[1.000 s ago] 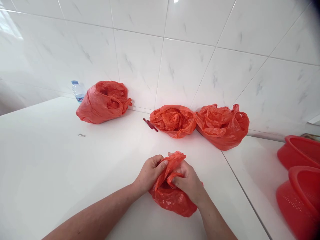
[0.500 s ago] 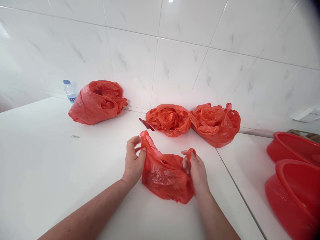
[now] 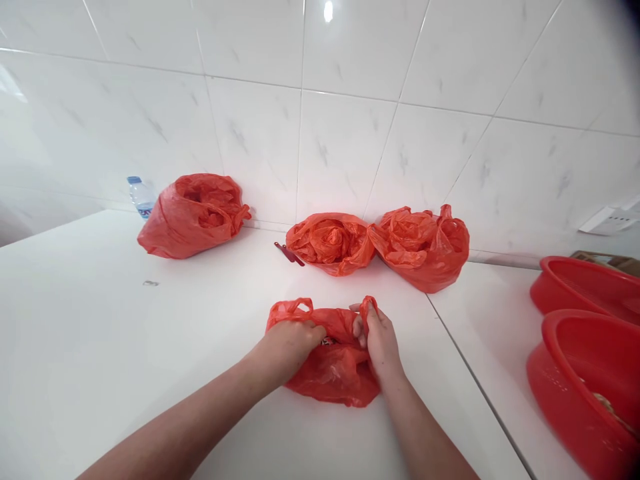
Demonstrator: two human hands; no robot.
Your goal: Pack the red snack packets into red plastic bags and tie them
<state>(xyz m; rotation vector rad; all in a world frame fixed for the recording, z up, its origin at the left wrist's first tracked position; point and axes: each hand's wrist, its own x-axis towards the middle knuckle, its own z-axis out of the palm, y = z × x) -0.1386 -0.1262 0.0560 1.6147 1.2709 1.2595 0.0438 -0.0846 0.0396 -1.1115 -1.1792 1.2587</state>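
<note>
A small red plastic bag [image 3: 330, 373] lies on the white counter [image 3: 100, 347] right in front of me. My left hand [image 3: 290, 343] rests on top of the bag with its fingers curled into the bag's mouth. One of the bag's handle loops sticks up just left of that hand. My right hand [image 3: 377, 337] pinches the other handle at the bag's right edge. Something small and pale shows inside the bag between my hands.
Three fuller red bags stand by the tiled wall: one at back left [image 3: 193, 215], two side by side in the middle [image 3: 333, 241] [image 3: 425, 247]. A water bottle [image 3: 140, 197] stands behind the left bag. A dark red tool [image 3: 287, 253] lies nearby. Two red basins [image 3: 590, 373] sit at right.
The bag's mouth was pulled wide half a second ago; now my left hand has come down and rightwards onto the bag, and the bag lies flatter. The view has tilted slightly.
</note>
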